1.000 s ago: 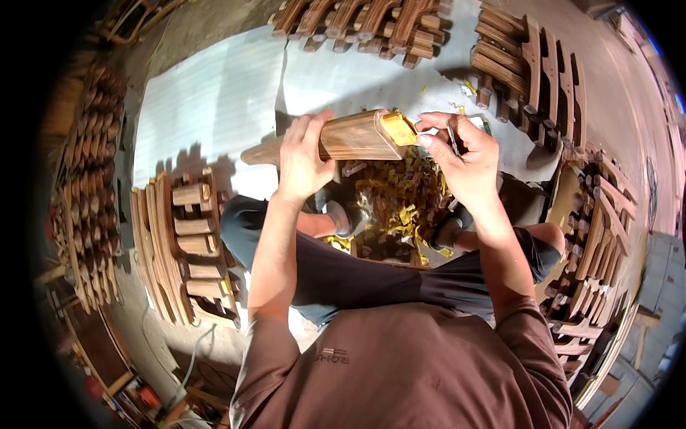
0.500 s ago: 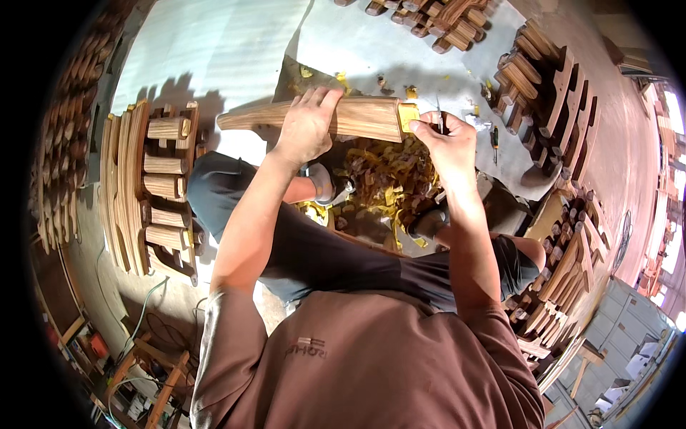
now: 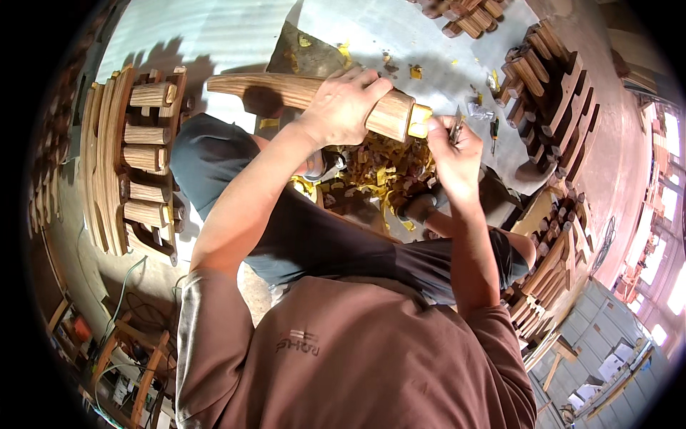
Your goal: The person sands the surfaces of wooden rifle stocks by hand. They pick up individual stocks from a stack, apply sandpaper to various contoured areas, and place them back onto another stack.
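Note:
My left hand (image 3: 348, 107) is wrapped over a long, tapered piece of striped brown wood (image 3: 279, 89). The piece lies sideways above my lap, its thick end toward the right. Yellow tape (image 3: 420, 120) covers part of that end and stands partly loose from it. With its thumb and fingertips at the tape's edge, my right hand (image 3: 457, 154) is closed. A small knife (image 3: 456, 127) sticks up between its fingers, blade upward. Below the wood, a heap of yellow tape scraps (image 3: 382, 168) lies between my feet.
Stacked wooden parts (image 3: 146, 156) stand by my left knee, several with yellow-taped ends. More wooden parts (image 3: 547, 86) are piled at the right, others (image 3: 468, 16) at the far side. A screwdriver (image 3: 494, 136) and clear plastic (image 3: 479, 111) lie on the pale floor sheet (image 3: 421, 36).
The wood has turned, its thick end coming nearer and its side now showing. My left hand has slid right toward the taped end. The tape at that end stands looser.

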`<state>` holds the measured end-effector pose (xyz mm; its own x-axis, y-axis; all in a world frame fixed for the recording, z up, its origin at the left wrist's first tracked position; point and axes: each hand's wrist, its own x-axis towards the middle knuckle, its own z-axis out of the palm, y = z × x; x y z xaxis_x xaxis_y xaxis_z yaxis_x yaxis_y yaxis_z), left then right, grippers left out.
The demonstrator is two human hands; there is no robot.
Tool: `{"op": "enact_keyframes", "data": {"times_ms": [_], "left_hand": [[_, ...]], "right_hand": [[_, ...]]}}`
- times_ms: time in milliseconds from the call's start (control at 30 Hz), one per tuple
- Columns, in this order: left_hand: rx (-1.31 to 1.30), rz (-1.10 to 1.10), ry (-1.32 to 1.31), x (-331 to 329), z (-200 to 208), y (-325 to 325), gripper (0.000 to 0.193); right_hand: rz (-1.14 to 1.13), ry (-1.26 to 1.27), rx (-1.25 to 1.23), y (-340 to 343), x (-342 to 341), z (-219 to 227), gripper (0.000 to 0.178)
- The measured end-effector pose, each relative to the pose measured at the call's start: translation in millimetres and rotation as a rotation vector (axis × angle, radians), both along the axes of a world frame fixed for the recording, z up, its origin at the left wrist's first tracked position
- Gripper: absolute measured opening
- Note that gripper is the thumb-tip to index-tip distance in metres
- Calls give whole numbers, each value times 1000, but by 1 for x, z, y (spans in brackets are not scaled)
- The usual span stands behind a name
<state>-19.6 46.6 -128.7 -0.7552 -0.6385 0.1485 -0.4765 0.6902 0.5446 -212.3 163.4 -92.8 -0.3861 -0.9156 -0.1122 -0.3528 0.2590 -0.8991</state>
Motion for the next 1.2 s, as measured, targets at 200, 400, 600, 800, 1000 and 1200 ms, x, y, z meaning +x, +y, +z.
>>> {"op": "enact_keyframes", "data": {"times_ms": [200, 400, 600, 800, 1000, 1200], "left_hand": [[5, -13, -84, 7, 2, 0, 71], [12, -36, -49, 9, -8, 5, 71], [8, -46, -69, 10, -4, 9, 72], [19, -76, -110, 10, -4, 8, 70], [43, -94, -167, 12, -11, 4, 67], [-24, 54, -89, 26, -9, -9, 63]], "right_hand": [[339, 483, 252, 20, -27, 54, 28], [486, 921, 93, 20, -7, 89, 16], [644, 1282, 205, 6, 13, 75, 10], [754, 1348, 327, -7, 27, 74, 11], [861, 1366, 481, -16, 38, 78, 9], [859, 1320, 459, 8, -27, 88, 17]]}}
